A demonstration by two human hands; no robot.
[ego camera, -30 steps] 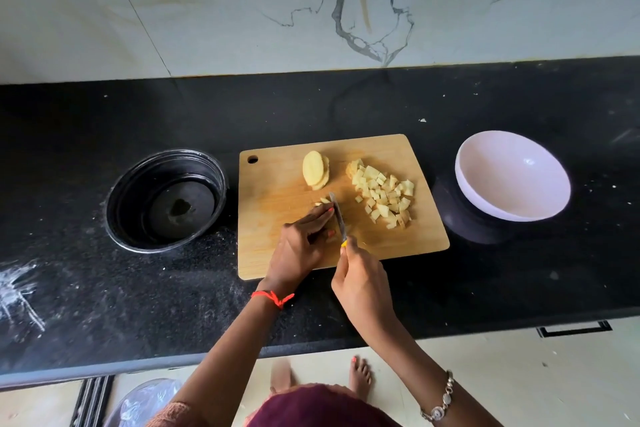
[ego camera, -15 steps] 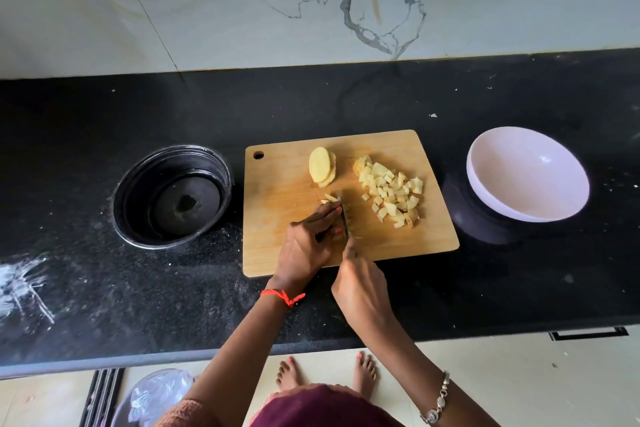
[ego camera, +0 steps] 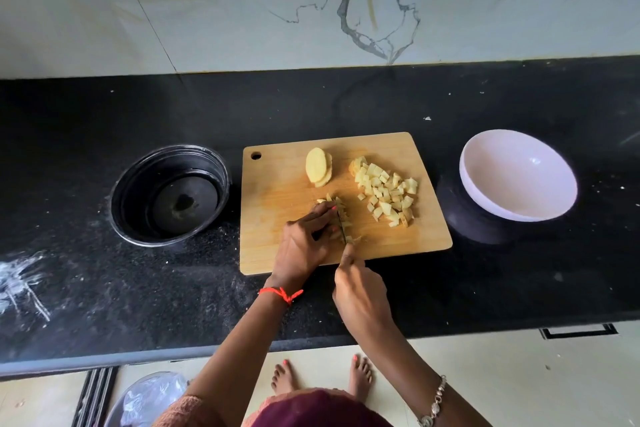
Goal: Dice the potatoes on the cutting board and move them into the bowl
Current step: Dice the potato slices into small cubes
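A wooden cutting board (ego camera: 277,204) lies on the black counter. A stack of potato slices (ego camera: 318,166) stands at its back, and a pile of diced potato (ego camera: 386,190) lies on its right half. My left hand (ego camera: 304,241) holds down potato strips (ego camera: 341,210) near the board's middle, fingers curled over them. My right hand (ego camera: 358,288) grips a knife (ego camera: 343,227) whose blade cuts into the strips right beside my left fingertips. The white bowl (ego camera: 517,173) stands empty to the right of the board.
A black round pot (ego camera: 169,194) sits on the counter left of the board. The marble wall rises behind the counter. White smears mark the counter's far left. A plastic-lined bin (ego camera: 149,399) stands on the floor below the counter edge.
The knife has kept chopping through the strips, with more cut pieces now lying beside the blade. My left hand has stayed on the strips. The camera has shifted slightly.
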